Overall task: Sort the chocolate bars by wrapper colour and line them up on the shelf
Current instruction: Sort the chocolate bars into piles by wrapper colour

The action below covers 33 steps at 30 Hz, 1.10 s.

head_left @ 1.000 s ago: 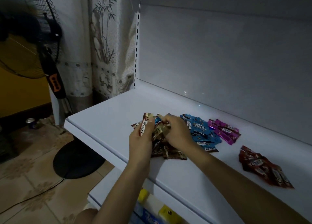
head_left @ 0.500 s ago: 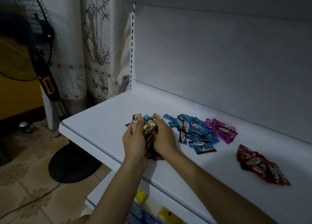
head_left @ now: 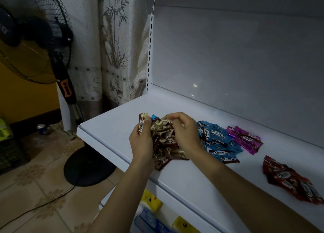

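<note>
Left hand (head_left: 141, 143) around cream-brown bar (head_left: 142, 126)

Dim room: tiled floor (head_left: 35, 197), bamboo-print curtain (head_left: 119, 48) (standing fan (head_left: 35, 39) beside).

brown bars (head_left: 166, 145): partly covered | fan (head_left: 35, 39): cut left | lower-shelf boxes (head_left: 152, 221): blurred

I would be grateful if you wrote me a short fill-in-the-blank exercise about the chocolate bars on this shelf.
1. The left hand grips a brown-and-white bar printed with the word ____.
2. The pink bars lie between the ____ bars and the red bars.
3. On the floor to the left of the shelf stands a ____.
Missing words: Choco; blue; fan.
</note>
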Available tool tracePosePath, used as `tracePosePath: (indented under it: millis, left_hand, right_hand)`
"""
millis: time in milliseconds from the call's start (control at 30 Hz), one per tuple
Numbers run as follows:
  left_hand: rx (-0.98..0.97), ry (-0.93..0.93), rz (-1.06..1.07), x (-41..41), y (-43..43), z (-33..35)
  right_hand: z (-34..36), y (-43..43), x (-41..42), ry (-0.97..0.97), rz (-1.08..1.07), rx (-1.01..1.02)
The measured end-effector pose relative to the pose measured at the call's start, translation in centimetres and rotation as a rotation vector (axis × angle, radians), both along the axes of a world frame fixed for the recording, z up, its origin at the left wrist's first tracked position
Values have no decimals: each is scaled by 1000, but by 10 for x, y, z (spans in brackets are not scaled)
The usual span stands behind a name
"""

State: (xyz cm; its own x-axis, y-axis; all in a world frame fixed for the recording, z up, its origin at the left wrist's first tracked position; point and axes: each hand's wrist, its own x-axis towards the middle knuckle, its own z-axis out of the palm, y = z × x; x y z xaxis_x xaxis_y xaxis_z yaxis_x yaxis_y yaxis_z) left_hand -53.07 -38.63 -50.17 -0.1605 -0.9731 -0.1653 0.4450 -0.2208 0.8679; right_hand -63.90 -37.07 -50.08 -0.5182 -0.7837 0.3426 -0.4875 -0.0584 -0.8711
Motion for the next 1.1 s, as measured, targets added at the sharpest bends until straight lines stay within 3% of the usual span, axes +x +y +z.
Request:
tracePosePath:
  millis: [167,400,500,600,767,1100]
  left_hand:
    - [-19,57,74,-5,2,2]
    - [-220,-14,55,-13,15,3]
    - [4,187,-41,-15,17,1]
    - [206,403,-155,-16,14,1]
    - [293,468,-211,-19,20,4]
    - [380,561,-386,-47,46,16]
  right_hand:
    - [-15,54,1,216,222,104]
    - [11,62,23,-356,271,-3]
    - [10,56,34,-356,207,-36]
    - [2,52,41,-212,138,-64]
    - [8,57,32,1,270,18]
    - [21,76,8,-164,-13,-238]
